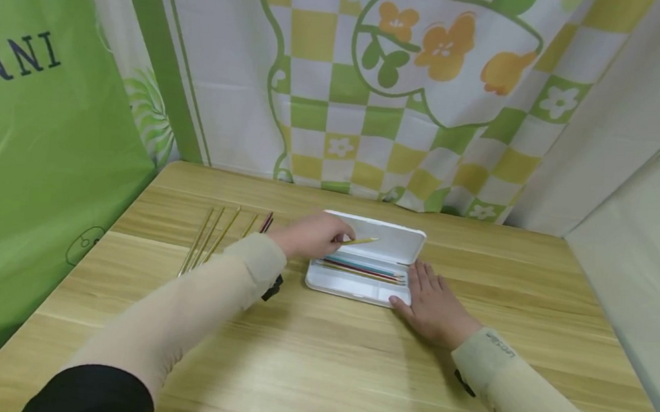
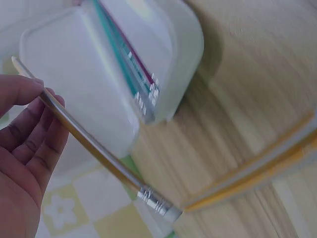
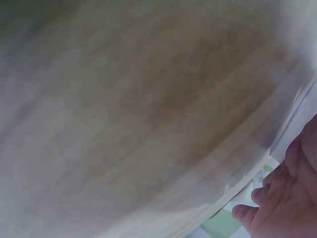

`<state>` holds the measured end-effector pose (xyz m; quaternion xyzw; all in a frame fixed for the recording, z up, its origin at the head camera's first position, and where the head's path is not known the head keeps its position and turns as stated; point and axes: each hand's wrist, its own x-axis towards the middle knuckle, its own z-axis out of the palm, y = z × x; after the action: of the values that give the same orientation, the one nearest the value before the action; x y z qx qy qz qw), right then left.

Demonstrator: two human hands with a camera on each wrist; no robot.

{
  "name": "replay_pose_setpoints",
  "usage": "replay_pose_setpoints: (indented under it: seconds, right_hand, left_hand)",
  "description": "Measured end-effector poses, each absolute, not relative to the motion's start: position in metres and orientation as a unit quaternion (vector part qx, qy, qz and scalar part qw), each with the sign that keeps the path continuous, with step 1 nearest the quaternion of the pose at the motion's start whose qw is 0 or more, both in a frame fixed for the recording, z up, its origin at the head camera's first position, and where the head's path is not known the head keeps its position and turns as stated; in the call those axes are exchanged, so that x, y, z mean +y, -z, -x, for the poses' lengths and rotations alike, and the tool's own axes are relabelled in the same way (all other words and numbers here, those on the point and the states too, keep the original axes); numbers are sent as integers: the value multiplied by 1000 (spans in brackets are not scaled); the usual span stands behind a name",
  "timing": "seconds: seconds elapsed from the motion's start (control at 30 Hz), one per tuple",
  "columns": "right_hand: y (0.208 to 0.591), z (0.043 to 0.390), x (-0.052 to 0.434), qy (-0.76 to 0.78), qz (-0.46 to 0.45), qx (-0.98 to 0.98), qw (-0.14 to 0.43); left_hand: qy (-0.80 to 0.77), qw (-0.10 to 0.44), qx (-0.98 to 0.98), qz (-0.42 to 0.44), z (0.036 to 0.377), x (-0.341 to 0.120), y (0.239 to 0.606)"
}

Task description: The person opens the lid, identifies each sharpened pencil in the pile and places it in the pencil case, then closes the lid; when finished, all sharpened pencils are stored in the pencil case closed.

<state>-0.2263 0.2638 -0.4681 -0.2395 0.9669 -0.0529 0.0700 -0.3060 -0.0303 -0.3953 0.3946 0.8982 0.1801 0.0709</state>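
Observation:
A gold pencil [image 2: 94,141] with a white eraser end is pinched between the thumb and fingers of my left hand [image 1: 316,233], above the opened white pencil case [image 1: 357,291]. Inside the case lie several pencils [image 1: 362,270], among them teal, dark red and gold ones; in the left wrist view their silver ends show. My right hand [image 1: 435,306] rests beside the case's right end, fingers spread, the thumb at its front corner. In the right wrist view only part of that hand [image 3: 287,198] appears, at the lower right.
Several gold pencils [image 1: 206,236] lie side by side on the wooden table [image 1: 313,365], left of the case. Dark red pencils [image 1: 267,221] lie near them, partly behind the left forearm. A patterned curtain [image 1: 377,103] hangs along the table's back edge.

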Motion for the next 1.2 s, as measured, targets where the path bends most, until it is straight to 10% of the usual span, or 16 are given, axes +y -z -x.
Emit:
replay_pose_setpoints:
  seconds: [1.2]
  right_hand:
    - [479, 232, 269, 39, 248, 966, 55]
  left_hand:
    - [-5, 80, 899, -430, 303, 46, 435]
